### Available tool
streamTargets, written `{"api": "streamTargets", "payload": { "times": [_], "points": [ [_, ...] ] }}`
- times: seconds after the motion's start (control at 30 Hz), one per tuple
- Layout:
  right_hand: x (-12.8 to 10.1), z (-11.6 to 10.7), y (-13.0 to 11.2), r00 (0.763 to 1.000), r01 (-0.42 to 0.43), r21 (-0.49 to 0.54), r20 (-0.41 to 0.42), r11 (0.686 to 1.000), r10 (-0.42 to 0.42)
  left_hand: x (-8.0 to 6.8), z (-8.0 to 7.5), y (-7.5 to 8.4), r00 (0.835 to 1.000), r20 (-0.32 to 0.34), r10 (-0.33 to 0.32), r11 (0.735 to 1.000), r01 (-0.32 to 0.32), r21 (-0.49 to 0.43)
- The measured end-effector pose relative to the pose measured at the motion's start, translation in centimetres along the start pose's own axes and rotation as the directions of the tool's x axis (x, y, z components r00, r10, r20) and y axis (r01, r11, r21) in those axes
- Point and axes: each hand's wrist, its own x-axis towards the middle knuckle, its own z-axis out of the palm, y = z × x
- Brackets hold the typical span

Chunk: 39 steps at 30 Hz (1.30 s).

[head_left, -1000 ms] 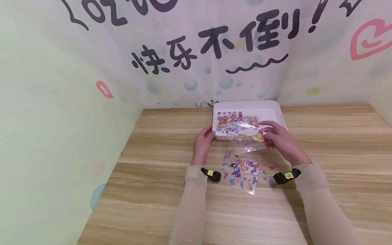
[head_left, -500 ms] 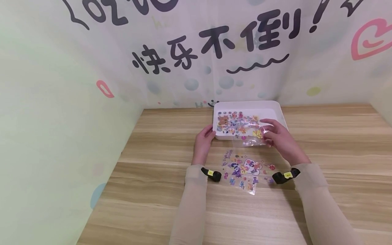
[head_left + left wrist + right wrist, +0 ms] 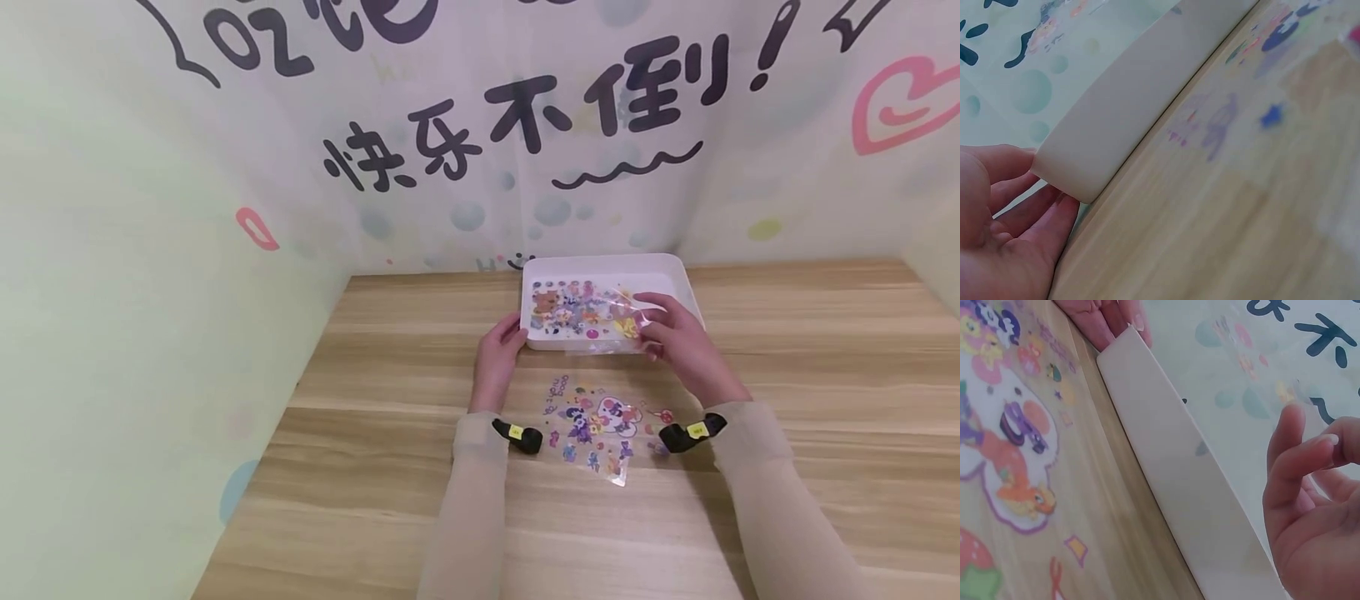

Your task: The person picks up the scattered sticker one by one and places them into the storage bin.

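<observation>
Sticker sheet (image 3: 600,312), clear plastic printed with cartoon figures, hangs over the near right part of a white tray (image 3: 678,268) on a wooden tabletop (image 3: 810,350), pinched at its right end by the person's right hand (image 3: 675,337). The sheet runs left to right, its long axis roughly parallel to the tray's near wall, and its near edge droops just over that wall toward the person. It lies directly ahead of both hands, at the far side of the tabletop near the printed backdrop; the right hand is on it, the left is not.

The left hand (image 3: 497,354) rests against the tray's near left corner, thumb and fingers closing around the rounded corner, as the left wrist view shows (image 3: 1004,206). The right hand reaches in from the near right, palm turned left, fingers curled about the film; in the right wrist view its fingertips (image 3: 1329,447) show bent above the tray wall (image 3: 1185,487), the film itself barely visible there.

A second sticker sheet (image 3: 600,421) lies flat on the tabletop between the two forearms, just near of the tray, its long axis running near to far. Both sleeves are beige, each wrist carrying a black camera band (image 3: 517,433).
</observation>
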Motion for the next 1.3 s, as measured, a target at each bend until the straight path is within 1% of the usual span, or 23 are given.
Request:
{"api": "streamTargets", "payload": {
  "times": [0.2, 0.33, 0.53, 0.63, 0.83, 1.03, 1.3],
  "points": [
    [0.2, 0.1, -0.1, 1.0, 0.02, 0.002, -0.007, 1.0, -0.02, 0.1, 0.0, -0.1, 1.0, -0.005, 0.006, 1.0, -0.006, 0.006],
    [0.4, 0.2, -0.2, 1.0, 0.012, 0.0, -0.013, 1.0, -0.012, 0.1, 0.1, -0.1, 1.0, -0.007, 0.006, 1.0, -0.006, 0.007],
    [0.8, 0.3, -0.4, 0.999, 0.025, -0.003, -0.033, 1.0, -0.025, 0.1, 0.2, 0.1, 1.0, -0.01, 0.018, 1.0, -0.018, 0.022],
    [1.1, 0.4, -0.5, 0.999, 0.031, 0.004, -0.042, 1.0, -0.03, 0.1, 0.2, 0.1, 1.0, -0.008, 0.017, 1.0, -0.017, 0.015],
    [1.7, 0.7, -0.6, 0.999, 0.01, 0.006, -0.05, 1.0, -0.009, -0.1, 0.1, 0.1, 1.0, -0.011, 0.009, 1.0, -0.008, 0.007],
    [2.3, 0.9, -0.6, 0.997, -0.004, -0.034, -0.073, 0.999, 0.002, -0.2, 0.0, 0.1, 1.0, -0.01, 0.009, 1.0, -0.009, 0.003],
    [3.5, 1.3, -0.6, 0.994, -0.029, -0.017, -0.107, 0.999, 0.027, -0.2, 0.1, 0.2, 1.0, -0.006, 0.017, 1.0, -0.017, -0.003]
  ]
}}
